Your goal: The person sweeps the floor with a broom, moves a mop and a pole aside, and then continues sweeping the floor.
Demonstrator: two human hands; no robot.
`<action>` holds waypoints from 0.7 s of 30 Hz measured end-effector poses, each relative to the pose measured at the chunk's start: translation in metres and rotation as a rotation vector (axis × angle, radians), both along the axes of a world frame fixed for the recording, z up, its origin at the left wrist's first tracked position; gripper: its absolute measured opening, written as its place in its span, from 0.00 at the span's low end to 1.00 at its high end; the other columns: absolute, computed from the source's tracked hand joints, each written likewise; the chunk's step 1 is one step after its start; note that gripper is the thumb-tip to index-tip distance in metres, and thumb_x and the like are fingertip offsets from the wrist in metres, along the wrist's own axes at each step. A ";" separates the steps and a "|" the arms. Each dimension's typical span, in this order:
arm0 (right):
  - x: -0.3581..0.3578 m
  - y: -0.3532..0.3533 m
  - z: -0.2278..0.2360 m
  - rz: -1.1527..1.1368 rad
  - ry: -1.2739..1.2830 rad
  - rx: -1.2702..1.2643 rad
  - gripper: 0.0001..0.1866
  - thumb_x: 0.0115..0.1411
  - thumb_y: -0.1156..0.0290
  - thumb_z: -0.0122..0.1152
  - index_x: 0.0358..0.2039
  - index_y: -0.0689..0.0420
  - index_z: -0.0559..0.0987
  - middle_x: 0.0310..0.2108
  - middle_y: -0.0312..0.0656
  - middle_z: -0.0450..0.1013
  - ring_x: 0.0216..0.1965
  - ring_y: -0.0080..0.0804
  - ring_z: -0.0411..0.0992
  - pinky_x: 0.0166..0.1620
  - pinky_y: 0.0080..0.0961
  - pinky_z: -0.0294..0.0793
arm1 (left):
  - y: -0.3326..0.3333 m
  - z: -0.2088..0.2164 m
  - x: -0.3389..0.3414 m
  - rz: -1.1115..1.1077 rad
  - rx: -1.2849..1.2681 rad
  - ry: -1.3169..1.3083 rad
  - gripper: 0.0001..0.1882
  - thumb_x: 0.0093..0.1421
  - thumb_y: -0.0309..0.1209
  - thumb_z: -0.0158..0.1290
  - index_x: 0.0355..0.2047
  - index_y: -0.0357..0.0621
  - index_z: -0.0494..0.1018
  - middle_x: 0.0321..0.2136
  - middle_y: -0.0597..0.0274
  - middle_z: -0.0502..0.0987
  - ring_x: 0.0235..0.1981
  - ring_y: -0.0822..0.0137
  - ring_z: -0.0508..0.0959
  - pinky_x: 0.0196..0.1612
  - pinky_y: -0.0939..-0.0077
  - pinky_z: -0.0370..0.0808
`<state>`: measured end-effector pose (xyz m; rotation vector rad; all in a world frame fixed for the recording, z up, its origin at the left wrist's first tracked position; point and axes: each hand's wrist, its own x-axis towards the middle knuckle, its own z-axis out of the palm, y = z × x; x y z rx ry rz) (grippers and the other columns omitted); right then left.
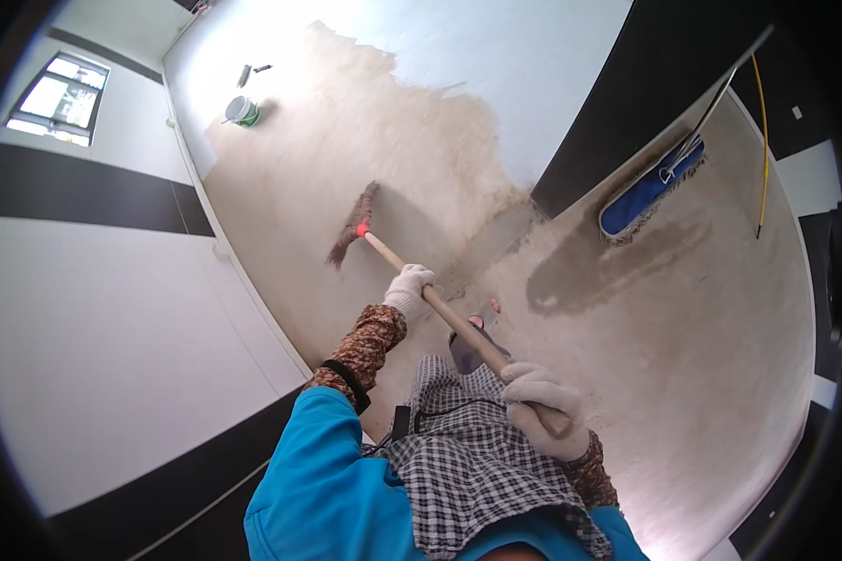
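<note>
Green-and-white bucket [242,111] sits well ahead and left of the left hand. The broom [465,329] has its brown bristles on the tan floor [281,201], just past the gloved left hand [410,285] wrapped round its handle; gloved right hand [543,407] is clamped near the end. Blue dust mop's [650,192] ahead-right of that. Looks partway through imo: ragged white stretch [524,56] far ahead, tan nearer, can't tell which is finished.

Bright window [58,99], strong fisheye bending.
</note>
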<state>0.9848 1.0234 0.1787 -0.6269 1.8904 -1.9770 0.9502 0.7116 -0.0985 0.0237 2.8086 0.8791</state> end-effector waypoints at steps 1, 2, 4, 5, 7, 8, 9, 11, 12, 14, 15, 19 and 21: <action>-0.008 0.000 0.003 -0.035 -0.031 0.052 0.13 0.47 0.87 0.63 0.36 0.64 0.79 0.36 0.48 0.76 0.46 0.42 0.74 0.49 0.32 0.73 | 0.004 -0.014 -0.011 -0.005 0.137 0.021 0.10 0.41 0.33 0.65 0.27 0.52 0.79 0.29 0.62 0.77 0.41 0.55 0.75 0.44 0.63 0.72; -0.014 -0.004 0.011 -0.080 -0.068 0.110 0.13 0.47 0.87 0.63 0.36 0.64 0.79 0.37 0.50 0.76 0.46 0.42 0.75 0.49 0.32 0.73 | 0.009 -0.029 -0.020 -0.019 0.281 0.034 0.12 0.39 0.31 0.66 0.27 0.51 0.79 0.28 0.61 0.76 0.40 0.53 0.75 0.44 0.63 0.73; -0.020 0.006 0.033 -0.152 -0.071 0.184 0.11 0.47 0.86 0.62 0.34 0.65 0.78 0.35 0.52 0.76 0.44 0.42 0.75 0.48 0.33 0.74 | 0.047 -0.066 -0.032 0.092 0.782 -0.198 0.15 0.35 0.26 0.66 0.27 0.50 0.79 0.28 0.58 0.76 0.39 0.52 0.75 0.46 0.61 0.73; -0.020 0.017 0.046 -0.208 -0.088 0.223 0.10 0.46 0.86 0.61 0.33 0.66 0.78 0.33 0.51 0.76 0.43 0.43 0.75 0.47 0.33 0.74 | 0.082 -0.049 -0.043 -0.149 0.627 -0.076 0.10 0.41 0.26 0.64 0.26 0.48 0.78 0.27 0.57 0.76 0.36 0.55 0.76 0.44 0.64 0.74; -0.013 0.043 0.073 -0.325 -0.077 0.246 0.09 0.45 0.86 0.60 0.30 0.66 0.79 0.28 0.49 0.76 0.39 0.43 0.75 0.47 0.34 0.74 | 0.137 0.022 -0.051 -0.423 0.381 -0.020 0.07 0.46 0.27 0.61 0.28 0.45 0.77 0.28 0.53 0.77 0.34 0.54 0.78 0.43 0.64 0.75; -0.006 0.052 0.096 -0.423 -0.159 0.339 0.07 0.47 0.77 0.57 0.27 0.65 0.78 0.31 0.51 0.74 0.40 0.43 0.73 0.45 0.34 0.71 | 0.163 0.029 -0.051 -0.427 0.384 -0.252 0.08 0.47 0.28 0.61 0.30 0.45 0.77 0.30 0.52 0.77 0.37 0.53 0.78 0.44 0.63 0.76; -0.005 0.052 0.121 -0.523 -0.143 0.372 0.07 0.45 0.77 0.55 0.26 0.64 0.77 0.28 0.49 0.74 0.38 0.44 0.73 0.43 0.35 0.71 | 0.186 0.035 -0.051 -0.435 0.386 -0.481 0.09 0.47 0.28 0.60 0.31 0.45 0.78 0.32 0.52 0.78 0.39 0.51 0.78 0.44 0.61 0.76; 0.005 0.064 0.150 -0.551 -0.006 0.387 0.03 0.47 0.77 0.55 0.24 0.62 0.74 0.24 0.46 0.71 0.34 0.41 0.71 0.37 0.34 0.70 | 0.215 0.078 -0.054 -0.681 0.323 -0.398 0.10 0.48 0.28 0.59 0.34 0.45 0.78 0.37 0.52 0.77 0.40 0.50 0.77 0.44 0.59 0.76; -0.013 0.041 0.172 -0.633 0.139 0.411 0.06 0.60 0.76 0.59 0.30 0.64 0.72 0.16 0.44 0.66 0.23 0.40 0.70 0.40 0.45 0.79 | 0.212 0.096 -0.054 -0.681 0.306 -0.399 0.10 0.48 0.28 0.59 0.34 0.45 0.78 0.37 0.52 0.77 0.40 0.50 0.77 0.44 0.59 0.76; -0.002 0.048 0.177 -0.566 0.176 0.167 0.06 0.60 0.76 0.57 0.28 0.65 0.73 0.22 0.55 0.71 0.30 0.50 0.74 0.42 0.47 0.78 | 0.196 0.134 -0.053 -0.605 0.401 -0.421 0.12 0.47 0.28 0.58 0.35 0.46 0.79 0.38 0.53 0.76 0.41 0.48 0.76 0.44 0.57 0.76; 0.009 0.044 0.175 -0.582 0.176 0.167 0.06 0.60 0.76 0.57 0.28 0.65 0.73 0.22 0.55 0.71 0.30 0.50 0.74 0.42 0.47 0.78 | 0.185 0.155 -0.060 -0.620 0.397 -0.424 0.12 0.47 0.28 0.58 0.35 0.46 0.79 0.38 0.53 0.76 0.41 0.48 0.76 0.44 0.57 0.76; 0.049 0.021 0.153 -0.682 0.213 0.155 0.03 0.54 0.78 0.55 0.27 0.64 0.73 0.25 0.50 0.71 0.33 0.45 0.72 0.39 0.41 0.73 | 0.119 0.153 -0.080 -0.745 0.257 -0.444 0.10 0.45 0.27 0.57 0.31 0.46 0.77 0.36 0.53 0.76 0.42 0.48 0.75 0.45 0.56 0.74; 0.043 -0.029 0.133 -0.763 0.068 0.241 0.03 0.49 0.80 0.54 0.26 0.63 0.72 0.26 0.47 0.71 0.32 0.39 0.71 0.35 0.32 0.70 | 0.079 0.125 -0.093 -0.782 0.302 -0.369 0.09 0.44 0.27 0.57 0.30 0.46 0.76 0.35 0.54 0.76 0.42 0.49 0.75 0.45 0.56 0.74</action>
